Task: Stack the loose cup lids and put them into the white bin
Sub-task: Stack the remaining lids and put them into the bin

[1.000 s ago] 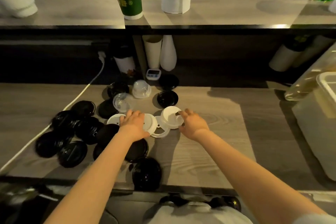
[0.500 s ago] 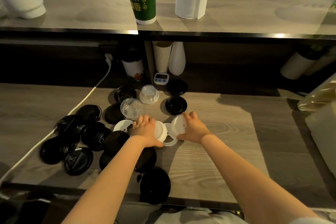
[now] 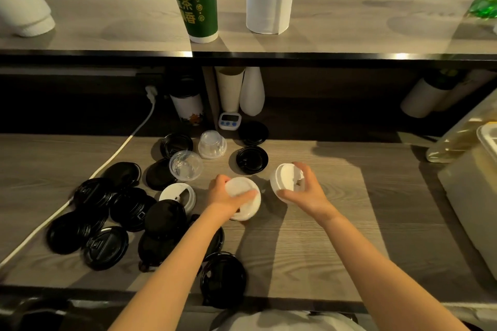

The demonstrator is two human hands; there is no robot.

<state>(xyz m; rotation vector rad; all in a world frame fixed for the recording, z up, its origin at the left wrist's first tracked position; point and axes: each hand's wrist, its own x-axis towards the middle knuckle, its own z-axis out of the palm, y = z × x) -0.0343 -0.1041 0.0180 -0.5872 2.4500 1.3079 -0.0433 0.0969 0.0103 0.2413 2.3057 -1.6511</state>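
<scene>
Left hand (image 3: 221,197) grip is curled round the left white lid (image 3: 242,186), thumb across the top and fingers on the far rim, lid held flat just above the table (image 3: 322,236); there may be a second lid under it, cannot tell. Right hand (image 3: 306,193) grip pinches the right white lid (image 3: 282,180) by opposite edges, thumb near and fingers far, with the lid tilted up on edge. The two lids are close but apart. A third white lid (image 3: 178,193) lies flat on the table left of the left hand. The black lids (image 3: 107,212) are scattered loose to the left and front, and the clear lids (image 3: 185,165) are behind them. White bin (image 3: 468,196) is at the far right edge, well apart from both hands. My read: these are thin moulded plastic lids, very light and slightly flexy, so hard squeezing bends the rim. They are smooth and could slip or pop apart when nested. Best held at the rim on opposite sides, same way up, then pressed straight down to nest. Nothing binned yet.
</scene>
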